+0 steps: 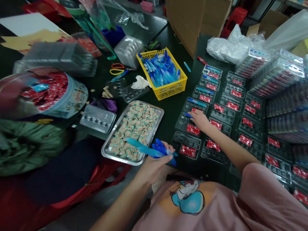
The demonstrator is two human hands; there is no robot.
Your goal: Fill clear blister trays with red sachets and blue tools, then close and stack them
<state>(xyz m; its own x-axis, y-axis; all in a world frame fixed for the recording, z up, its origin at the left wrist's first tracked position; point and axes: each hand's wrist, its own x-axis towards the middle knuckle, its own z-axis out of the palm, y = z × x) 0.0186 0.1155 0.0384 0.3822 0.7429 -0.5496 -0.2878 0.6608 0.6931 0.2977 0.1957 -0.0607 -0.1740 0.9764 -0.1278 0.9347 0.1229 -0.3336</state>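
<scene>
My left hand (160, 157) is closed round a bunch of blue pens (144, 149), light blue at one end and dark blue at the other, near the corner of a metal tray (104, 150) of small peach-and-green blocks (137, 126). Farther right, my right hand (199, 119) reaches over a clear plastic blister tray (180, 123), fingers pinched on a single blue pen (188, 115), partly hidden by them. A red patterned packet (193, 129) lies in that tray. Just beyond it, another clear tray (189, 107) holds a blue pen (197, 102) and a red packet.
A yellow basket (168, 92) of blue pens stands behind the metal tray. Rows of blister trays (229, 114) with red packets cover the right, beside tall stacks of filled trays (276, 75). Leftward are a round tub (77, 96) of red packets, scissors (117, 69) and empty blisters (97, 118).
</scene>
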